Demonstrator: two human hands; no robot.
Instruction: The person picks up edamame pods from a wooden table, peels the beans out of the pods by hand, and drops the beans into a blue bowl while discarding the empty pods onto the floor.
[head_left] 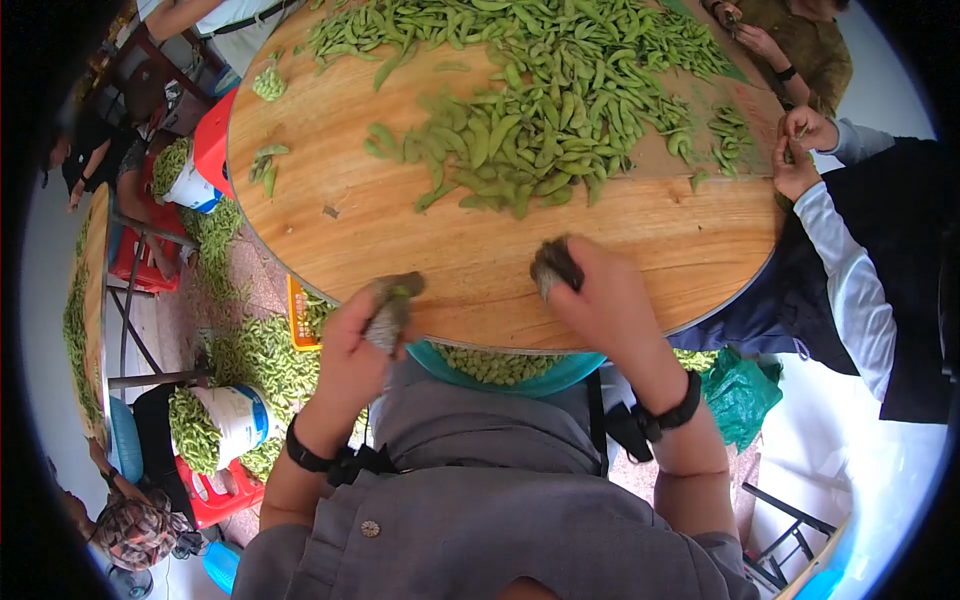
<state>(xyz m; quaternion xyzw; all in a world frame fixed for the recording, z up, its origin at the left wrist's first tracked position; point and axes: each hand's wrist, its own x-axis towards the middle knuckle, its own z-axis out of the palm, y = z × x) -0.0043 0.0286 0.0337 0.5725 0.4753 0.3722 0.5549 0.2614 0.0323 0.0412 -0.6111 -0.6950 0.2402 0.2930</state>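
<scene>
My left hand (368, 335) is closed above the near edge of the wooden table (450, 240). A bit of green soybean pod (401, 292) shows between its thumb and finger, which have dark, worn wrapping on them. Farther right, my right hand (606, 298) is curled just over the tabletop. Its thumb and finger are also wrapped and pressed together, and whatever they hold is hidden. A large pile of soybean pods (550, 130) lies beyond both hands. Under the table edge, in front of my lap, a teal basin (565, 377) holds shelled beans (490, 364).
A bag of beans (269, 84) and a few pods (267, 165) lie at the table's left. Another person's hands (800, 150) work at the right edge. On the floor at left are heaped pods, an orange crate (298, 318) and a white bucket (235, 420). A green plastic bag (740, 398) hangs at right.
</scene>
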